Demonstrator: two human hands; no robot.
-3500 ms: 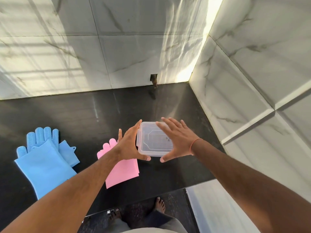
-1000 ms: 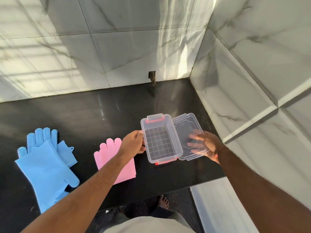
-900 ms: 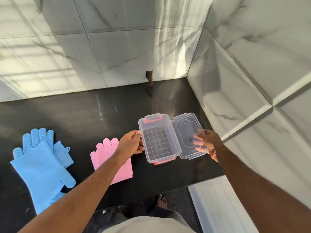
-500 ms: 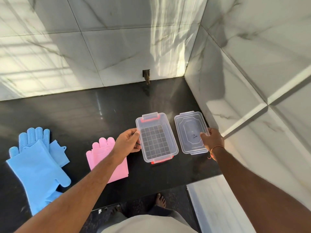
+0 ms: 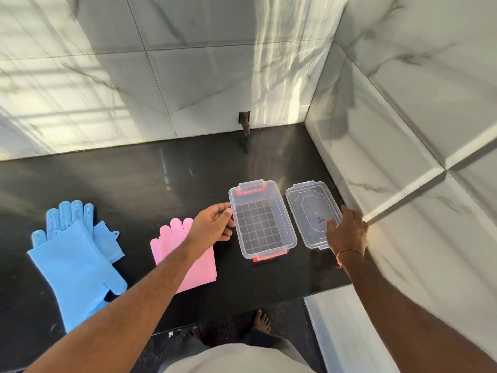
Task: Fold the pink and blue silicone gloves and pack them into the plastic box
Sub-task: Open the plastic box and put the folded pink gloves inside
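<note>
The clear plastic box (image 5: 285,219) stands open on the black counter (image 5: 134,181), red latches at both ends, a grid pattern on its floor, nothing inside. My left hand (image 5: 215,226) pinches its left rim. The clear lid (image 5: 309,208) lies flat just right of the box. My right hand (image 5: 347,232) covers the lid's near right corner, a fingertip on top. The pink gloves (image 5: 193,267) lie stacked flat left of the box, partly under my left forearm. The blue gloves (image 5: 78,259) lie overlapped at the far left.
Marble walls close the counter at the back (image 5: 188,84) and right (image 5: 403,157); the lid sits close to the right wall. The counter's front edge (image 5: 269,305) runs just below the box. A small dark hole (image 5: 244,122) is in the back wall.
The lid came off the box, was carried right by my right hand and now lies flat on the counter beside it. My left hand stays at the box's left rim.
</note>
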